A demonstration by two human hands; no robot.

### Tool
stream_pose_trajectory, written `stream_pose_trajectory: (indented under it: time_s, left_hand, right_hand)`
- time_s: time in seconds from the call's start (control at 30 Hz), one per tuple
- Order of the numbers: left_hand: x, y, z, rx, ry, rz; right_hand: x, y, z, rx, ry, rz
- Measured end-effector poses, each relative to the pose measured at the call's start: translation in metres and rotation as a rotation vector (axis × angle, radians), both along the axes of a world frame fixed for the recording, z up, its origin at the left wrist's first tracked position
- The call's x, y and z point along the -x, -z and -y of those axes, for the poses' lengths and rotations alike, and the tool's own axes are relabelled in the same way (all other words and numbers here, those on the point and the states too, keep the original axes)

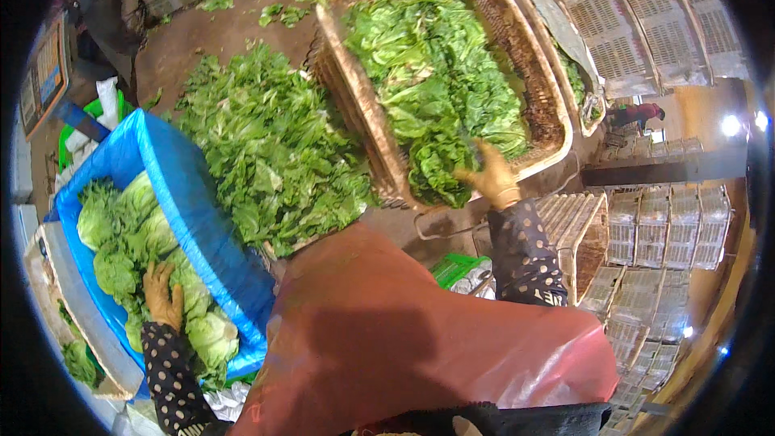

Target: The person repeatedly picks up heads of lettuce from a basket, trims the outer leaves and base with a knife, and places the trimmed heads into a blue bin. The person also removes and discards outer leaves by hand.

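Observation:
My left hand (162,295), in a tan glove, rests with its fingers apart on several green lettuce heads (203,333) inside a blue-lined container (206,236). My right hand (493,178), gloved alike, touches the right side of a darker green leafy head (445,163) at the near end of a large, dirty plastic crate (387,145). Some of its fingers are hidden by the leaves, so its grip is unclear. More leafy heads (424,54) lie packed in rows in that crate.
A heap of loose leaves (266,139) lies between the two containers. A red apron (387,315) covers my lap. Wrapped crate stacks (660,224) stand at right, near an empty-looking crate (572,224). A scale (45,82) is at left. Another person (636,114) is far off.

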State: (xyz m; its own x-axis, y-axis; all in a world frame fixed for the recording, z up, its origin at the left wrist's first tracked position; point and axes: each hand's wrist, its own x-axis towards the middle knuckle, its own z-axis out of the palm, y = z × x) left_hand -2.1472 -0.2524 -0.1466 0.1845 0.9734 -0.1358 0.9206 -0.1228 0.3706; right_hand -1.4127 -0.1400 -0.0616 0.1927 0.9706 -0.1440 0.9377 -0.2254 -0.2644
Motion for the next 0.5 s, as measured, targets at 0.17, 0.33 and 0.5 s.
stream_pose_trajectory:
  time_s: [0.17, 0.33, 0.5]
  left_hand:
    - [-0.056, -0.074, -0.043, -0.072, -0.073, -0.273]
    - [-0.203, -0.054, -0.081, -0.083, -0.122, 0.436]
    - [-0.345, 0.012, -0.118, 0.933, -0.135, 1.486]
  right_hand:
    - [0.009, 0.039, -0.009, 0.377, -0.242, 0.182]
    - [-0.022, 0.049, -0.053, -0.048, -0.194, -0.004]
    - [-0.054, 0.039, -0.06, -0.075, -0.029, -0.297]
